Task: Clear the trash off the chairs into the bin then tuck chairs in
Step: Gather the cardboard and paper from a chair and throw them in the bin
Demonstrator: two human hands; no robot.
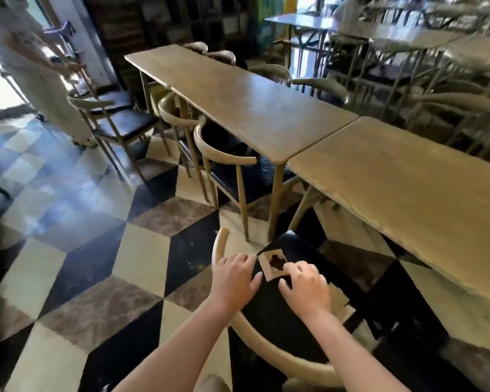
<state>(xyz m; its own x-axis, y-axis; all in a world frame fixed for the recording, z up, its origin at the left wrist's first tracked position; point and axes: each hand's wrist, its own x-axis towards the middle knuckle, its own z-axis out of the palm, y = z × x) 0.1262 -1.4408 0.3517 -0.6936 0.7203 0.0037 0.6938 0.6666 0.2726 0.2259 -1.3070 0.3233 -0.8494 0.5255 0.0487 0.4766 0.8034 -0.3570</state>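
Observation:
A wooden chair (255,332) with a curved back and a black seat stands pulled out from the table, right below me. On its seat lies a small tan cardboard scrap (266,267) with a ragged hole in its middle. My right hand (304,287) pinches the scrap's near right corner. My left hand (234,278) rests with spread fingers on the seat by the chair's left arm, its fingertips just beside the scrap. Another tan piece (338,299) peeks out behind my right hand. No bin is in view.
Two long wooden tables (393,176) run end to end on the right, with two chairs (224,154) tucked in along the left side. Further chairs (116,120) stand at the back left beside a person in light clothes (37,66). Checkered floor (96,250) spreads to the left.

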